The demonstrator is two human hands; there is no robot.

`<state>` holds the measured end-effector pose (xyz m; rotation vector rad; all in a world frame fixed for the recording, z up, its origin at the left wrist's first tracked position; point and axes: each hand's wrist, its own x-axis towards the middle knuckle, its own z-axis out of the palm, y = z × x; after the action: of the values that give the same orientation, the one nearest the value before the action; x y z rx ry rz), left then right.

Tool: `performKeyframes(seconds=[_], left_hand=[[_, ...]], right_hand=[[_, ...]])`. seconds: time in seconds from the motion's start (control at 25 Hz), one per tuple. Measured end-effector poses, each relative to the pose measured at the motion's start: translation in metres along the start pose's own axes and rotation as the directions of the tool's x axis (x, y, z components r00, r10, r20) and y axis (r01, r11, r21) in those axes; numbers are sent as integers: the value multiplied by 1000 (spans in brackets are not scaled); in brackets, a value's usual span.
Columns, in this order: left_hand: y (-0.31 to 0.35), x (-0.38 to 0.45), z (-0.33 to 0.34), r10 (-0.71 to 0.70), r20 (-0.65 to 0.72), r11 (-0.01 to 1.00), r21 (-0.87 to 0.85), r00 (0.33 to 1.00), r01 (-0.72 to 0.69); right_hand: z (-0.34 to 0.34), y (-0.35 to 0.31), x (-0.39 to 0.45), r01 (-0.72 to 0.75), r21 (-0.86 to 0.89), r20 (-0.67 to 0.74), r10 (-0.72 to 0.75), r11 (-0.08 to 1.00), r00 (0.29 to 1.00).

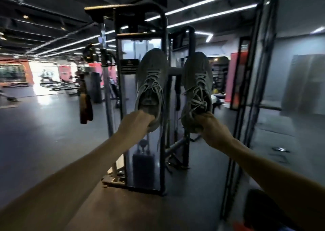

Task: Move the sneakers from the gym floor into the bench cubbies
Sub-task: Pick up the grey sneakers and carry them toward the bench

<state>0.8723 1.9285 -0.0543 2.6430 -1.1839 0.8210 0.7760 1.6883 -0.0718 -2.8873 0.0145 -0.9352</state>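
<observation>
Two outstretched hands (135, 123) (209, 125), sneakers (151, 83) (197, 90) aloft

Sneakers: you hold two, a grey left sneaker (150, 83) and a grey right sneaker (197, 88).
Hands: two, your left hand (135, 125) and your right hand (213, 130), one on each shoe.
Weight machines: one cable machine (140, 37) right before you.
Hanging straps: one hanging strap (85, 107) at its left.
Ceiling light strips: several; you cannot count them surely through the blur.
</observation>
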Motion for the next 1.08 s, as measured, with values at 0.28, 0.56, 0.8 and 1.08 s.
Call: performKeyframes(seconds=[0.28,0.56,0.8,1.08], left_hand=[[258,86,21,347,-99,897,-255,933,-361],[565,100,7,512,-205,743,-382,834,-549],[769,115,-2,615,-267,602,-448,742,-661],[948,180,39,688,-308,482,-484,657,-731]], right_hand=[[-151,162,-176,-336,-243,-94,323,910,942],[-313,307,-386,-584,-395,-215,547,709,809],[-408,402,-522,-684,-472,-302,627,557,719],[-459,551,-603,-739,-502,-375,656,450,654]])
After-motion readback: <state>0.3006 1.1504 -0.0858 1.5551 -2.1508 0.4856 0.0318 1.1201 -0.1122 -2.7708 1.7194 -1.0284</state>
